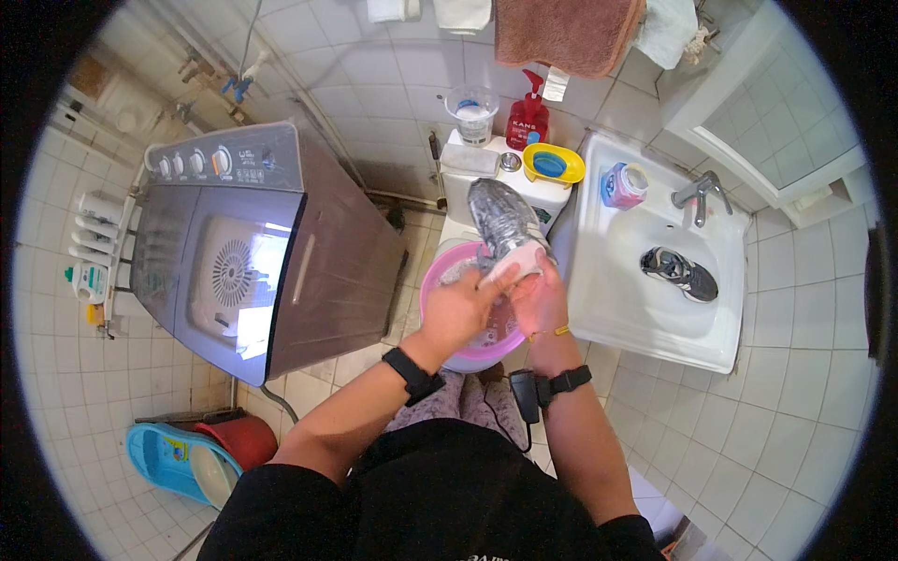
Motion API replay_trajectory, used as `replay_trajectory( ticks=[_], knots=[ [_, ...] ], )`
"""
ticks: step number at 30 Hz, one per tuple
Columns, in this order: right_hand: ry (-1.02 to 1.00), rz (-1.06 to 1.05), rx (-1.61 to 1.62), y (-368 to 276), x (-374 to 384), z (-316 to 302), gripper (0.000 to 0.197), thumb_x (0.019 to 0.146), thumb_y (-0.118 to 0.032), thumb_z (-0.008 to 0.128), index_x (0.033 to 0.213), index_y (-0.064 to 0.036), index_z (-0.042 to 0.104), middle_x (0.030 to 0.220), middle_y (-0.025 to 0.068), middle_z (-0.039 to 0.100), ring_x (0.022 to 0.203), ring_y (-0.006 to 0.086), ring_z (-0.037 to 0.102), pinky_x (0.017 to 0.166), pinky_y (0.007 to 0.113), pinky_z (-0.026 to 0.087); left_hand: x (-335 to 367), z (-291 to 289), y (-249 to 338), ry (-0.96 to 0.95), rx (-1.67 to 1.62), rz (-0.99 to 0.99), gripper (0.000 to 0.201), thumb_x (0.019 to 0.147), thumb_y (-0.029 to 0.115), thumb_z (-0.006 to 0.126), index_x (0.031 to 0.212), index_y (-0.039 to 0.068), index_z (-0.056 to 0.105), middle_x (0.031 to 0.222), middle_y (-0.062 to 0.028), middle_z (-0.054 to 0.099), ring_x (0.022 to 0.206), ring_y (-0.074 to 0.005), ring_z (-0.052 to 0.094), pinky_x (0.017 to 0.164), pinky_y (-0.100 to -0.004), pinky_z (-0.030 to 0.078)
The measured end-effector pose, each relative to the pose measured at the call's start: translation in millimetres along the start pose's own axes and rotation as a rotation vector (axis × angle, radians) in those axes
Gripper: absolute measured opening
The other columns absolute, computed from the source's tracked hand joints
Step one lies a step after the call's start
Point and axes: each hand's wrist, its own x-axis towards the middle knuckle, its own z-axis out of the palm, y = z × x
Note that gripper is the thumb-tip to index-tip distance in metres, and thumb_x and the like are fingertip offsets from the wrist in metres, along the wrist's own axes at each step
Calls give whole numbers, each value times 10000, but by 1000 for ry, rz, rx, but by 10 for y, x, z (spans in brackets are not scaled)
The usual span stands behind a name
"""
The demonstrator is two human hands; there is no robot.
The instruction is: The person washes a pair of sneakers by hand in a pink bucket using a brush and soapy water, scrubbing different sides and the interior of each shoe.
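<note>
A wet grey shoe points away from me above a pink basin. Sudsy water shows inside the basin. My left hand is closed at the shoe's near end, where a pale pinkish part shows; whether that is the heel or a separate piece, I cannot tell. My right hand supports the same end from the right, palm turned up and fingers partly hidden under it. A second dark shoe with pale trim lies in the white sink on the right.
Left stands a grey washing machine. Behind the basin, a toilet tank carries a clear tub, a red pump bottle and a yellow dish. A tub of blue and pink sits by the faucet. Several basins lie lower left.
</note>
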Motion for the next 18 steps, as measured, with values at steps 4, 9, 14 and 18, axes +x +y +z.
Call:
replay_trajectory(
  ticks=[4,9,14,18],
  knots=[
    [4,17,34,-72,5,-59,386,937,-143,619,1273,26,534,1260,111,630,1189,252,596,1030,409,466,65,95,-55,-3,-55,-14,602,872,127,638,1424,354,557,833,-106,585,573,-296,599,486,-396,497],
    [14,-70,-22,-179,108,-272,295,936,-86,579,1214,14,573,1225,133,655,1156,258,626,1043,399,478,166,119,64,14,-100,-5,597,881,103,618,1429,331,555,772,-93,557,575,-293,603,497,-398,505],
    [-18,16,106,-135,82,-184,254,902,-11,543,1142,64,582,1207,158,660,1142,268,636,1042,388,488,14,154,-40,42,-140,-21,593,889,95,607,1433,325,551,796,-106,568,596,-306,615,515,-413,512],
    [115,-29,113,-59,104,-173,360,906,-9,510,1244,115,518,1277,200,621,1215,307,603,1097,422,461,157,96,-72,16,-89,-82,567,913,116,614,1439,318,546,809,-118,554,608,-316,611,528,-427,511]
  ],
)
